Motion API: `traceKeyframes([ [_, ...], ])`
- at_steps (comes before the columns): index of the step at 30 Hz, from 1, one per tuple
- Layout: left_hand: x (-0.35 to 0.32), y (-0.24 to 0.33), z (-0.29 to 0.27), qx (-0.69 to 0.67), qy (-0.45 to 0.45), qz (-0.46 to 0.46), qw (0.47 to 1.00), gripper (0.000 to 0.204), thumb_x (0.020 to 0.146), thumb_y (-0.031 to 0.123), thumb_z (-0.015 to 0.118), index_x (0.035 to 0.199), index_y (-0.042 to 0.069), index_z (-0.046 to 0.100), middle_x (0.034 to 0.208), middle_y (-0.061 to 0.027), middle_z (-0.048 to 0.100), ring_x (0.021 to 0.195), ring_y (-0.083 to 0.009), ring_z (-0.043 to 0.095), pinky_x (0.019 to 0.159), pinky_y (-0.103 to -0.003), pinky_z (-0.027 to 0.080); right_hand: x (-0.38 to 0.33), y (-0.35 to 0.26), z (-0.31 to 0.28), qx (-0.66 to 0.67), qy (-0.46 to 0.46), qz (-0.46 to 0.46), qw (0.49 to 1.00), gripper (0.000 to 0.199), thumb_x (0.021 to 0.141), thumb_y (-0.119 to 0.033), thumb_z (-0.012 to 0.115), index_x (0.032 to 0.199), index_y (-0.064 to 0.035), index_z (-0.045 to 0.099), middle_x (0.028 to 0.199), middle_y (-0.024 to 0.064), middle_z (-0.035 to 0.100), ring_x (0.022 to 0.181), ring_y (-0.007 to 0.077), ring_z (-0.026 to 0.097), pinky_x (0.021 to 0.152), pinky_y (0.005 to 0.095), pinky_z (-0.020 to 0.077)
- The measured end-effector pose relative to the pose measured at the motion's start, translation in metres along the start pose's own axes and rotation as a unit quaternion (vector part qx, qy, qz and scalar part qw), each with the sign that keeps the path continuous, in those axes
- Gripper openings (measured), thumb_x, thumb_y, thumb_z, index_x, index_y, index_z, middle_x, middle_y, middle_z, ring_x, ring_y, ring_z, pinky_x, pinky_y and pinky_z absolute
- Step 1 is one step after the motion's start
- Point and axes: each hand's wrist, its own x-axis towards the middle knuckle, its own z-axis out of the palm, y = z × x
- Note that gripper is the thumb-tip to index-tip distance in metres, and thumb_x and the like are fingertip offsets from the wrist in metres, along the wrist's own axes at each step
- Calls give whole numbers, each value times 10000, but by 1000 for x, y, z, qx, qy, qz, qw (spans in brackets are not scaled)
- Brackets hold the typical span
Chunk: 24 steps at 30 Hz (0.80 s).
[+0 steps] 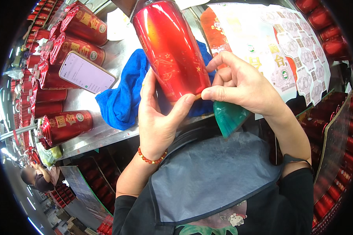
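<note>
A glossy red bottle [172, 51] with fine gold stars and patterns is tilted in front of me, its base end toward me. My left hand [159, 113] is closed around its lower left side, thumb along the base edge. Close to the lower right edge of the bottle, my right hand [239, 84] has its fingers curled and its thumb by the rim. A translucent green scraper [229, 116] sticks out below that hand, held in its fingers. The exact grip on the scraper is partly hidden. Under the bottle lies a crumpled blue cloth [123, 98].
Several finished-looking red bottles [68, 123] lie along the left of the metal table [82, 141]. A phone [86, 72] with a lit screen leans against them. Printed label sheets [278, 51] cover the right side. Racks of red bottles [337, 180] flank me. Another person [41, 176] is far left.
</note>
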Motion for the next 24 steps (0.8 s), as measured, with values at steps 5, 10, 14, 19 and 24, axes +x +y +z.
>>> traceKeyframes([
  [5,-1,0,1,-9,6,7,1000,870,845,131,842,1543,-28,348,1479,-137,469,1374,-226,468,1159,-366,381,2,-5,4,-82,22,-11,996,478,870,-204,852,1157,3,532,703,3,622,620,18,535,568,189,386],
  [10,-14,-16,-14,168,35,211,962,790,850,140,816,1503,-51,414,1531,-205,451,1403,-316,456,1167,-409,361,3,-10,4,-97,28,8,995,493,845,-203,870,1150,-2,538,692,9,633,621,21,539,562,191,381],
  [14,-34,-17,-25,334,43,379,862,391,813,13,757,1200,-21,712,1214,-187,713,1133,-332,651,998,-408,515,3,-16,4,-77,18,37,996,477,847,-175,864,1147,-4,534,694,9,630,609,14,526,542,185,363],
  [19,-25,-24,-21,370,39,472,799,397,690,-53,757,1072,47,787,1156,-116,740,1053,-281,683,827,-345,583,3,-19,5,-81,14,51,995,473,856,-169,857,1158,-7,532,698,4,623,605,9,518,535,182,355],
  [24,-19,-24,-21,385,27,502,774,466,609,-42,746,1056,76,804,1103,-67,749,1037,-255,680,795,-331,577,16,-22,-22,-159,-41,45,985,398,902,-217,812,1163,-11,594,762,-15,648,666,25,565,601,195,424],
])
